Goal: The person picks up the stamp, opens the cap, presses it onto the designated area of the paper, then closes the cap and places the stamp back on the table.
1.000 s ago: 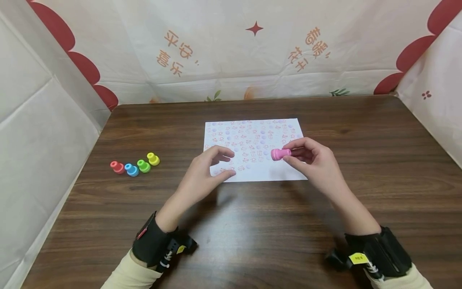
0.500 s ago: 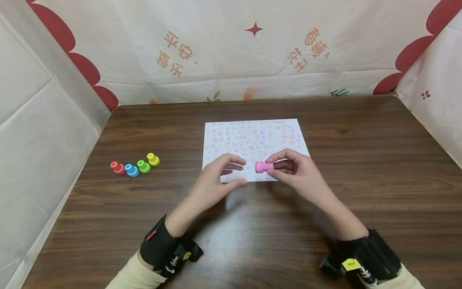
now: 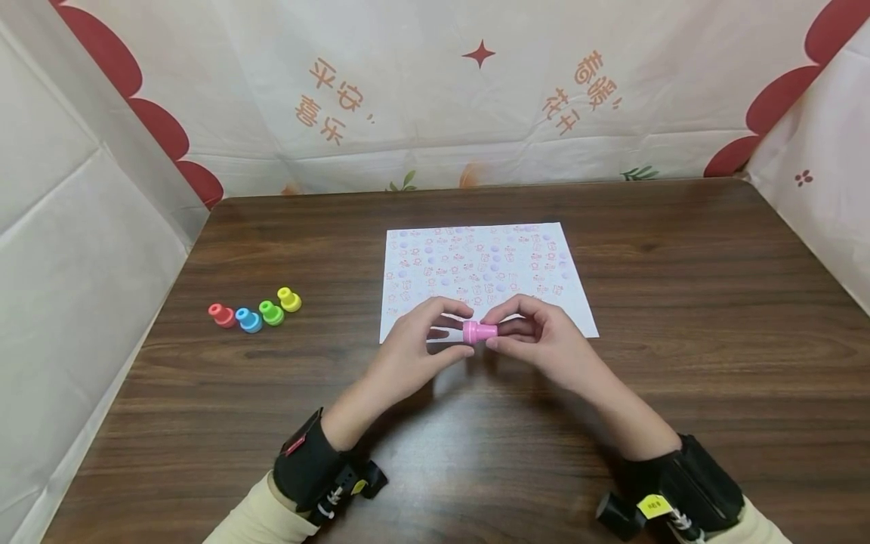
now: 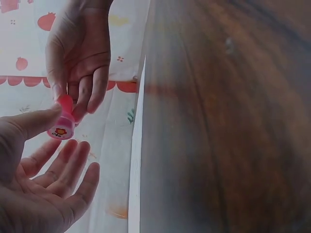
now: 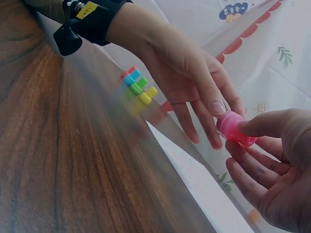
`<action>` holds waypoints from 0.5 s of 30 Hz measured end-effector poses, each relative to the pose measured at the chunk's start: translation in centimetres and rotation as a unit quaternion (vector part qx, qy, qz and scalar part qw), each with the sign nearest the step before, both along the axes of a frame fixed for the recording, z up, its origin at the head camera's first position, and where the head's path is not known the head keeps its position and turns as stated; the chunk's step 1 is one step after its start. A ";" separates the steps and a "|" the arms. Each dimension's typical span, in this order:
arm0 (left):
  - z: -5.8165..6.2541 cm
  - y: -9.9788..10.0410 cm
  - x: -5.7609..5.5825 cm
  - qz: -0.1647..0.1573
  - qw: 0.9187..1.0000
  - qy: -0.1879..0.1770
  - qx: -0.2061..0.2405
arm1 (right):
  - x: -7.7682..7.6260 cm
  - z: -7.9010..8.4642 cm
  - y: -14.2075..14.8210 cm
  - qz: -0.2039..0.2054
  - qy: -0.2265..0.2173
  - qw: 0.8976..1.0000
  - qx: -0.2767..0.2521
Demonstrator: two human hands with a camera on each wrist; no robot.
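My right hand (image 3: pixel 547 340) pinches the narrow handle of a pink toy stamp (image 3: pixel 476 332) between thumb and fingers, over the near edge of a white paper sheet (image 3: pixel 574 306). The stamp lies sideways, its wide end pointing left. A small flower picture (image 4: pixel 60 131) shows on that end in the left wrist view. Around the wide end is my left hand (image 3: pixel 418 344), thumb and fingers spread apart; its thumb tip is right at the stamp, while the other fingers stand off. Rows of small red and purple prints cover most of the sheet.
To the left on the brown wooden table (image 3: pixel 224 423) stand a red stamp (image 3: pixel 220 316), a blue stamp (image 3: pixel 248 320), a green stamp (image 3: pixel 271 313) and a yellow stamp (image 3: pixel 288 300). A white printed cloth (image 3: pixel 421 98) hangs behind the table's far edge.
My right hand has brought the pink stamp left and nearer to me, off the sheet's middle. My left hand has moved right and nearer too, so the hands now meet at the stamp.
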State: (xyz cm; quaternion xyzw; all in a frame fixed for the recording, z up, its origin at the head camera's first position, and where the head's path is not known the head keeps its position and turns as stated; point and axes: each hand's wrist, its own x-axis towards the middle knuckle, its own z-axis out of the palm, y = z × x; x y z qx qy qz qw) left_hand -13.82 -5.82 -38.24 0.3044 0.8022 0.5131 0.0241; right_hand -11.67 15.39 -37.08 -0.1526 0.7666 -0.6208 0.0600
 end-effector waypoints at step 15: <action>0.0 0.2 0.2 0.004 1.000 -0.006 0.001 | 0.2 -0.4 -0.5 0.014 -0.023 1.000 -0.013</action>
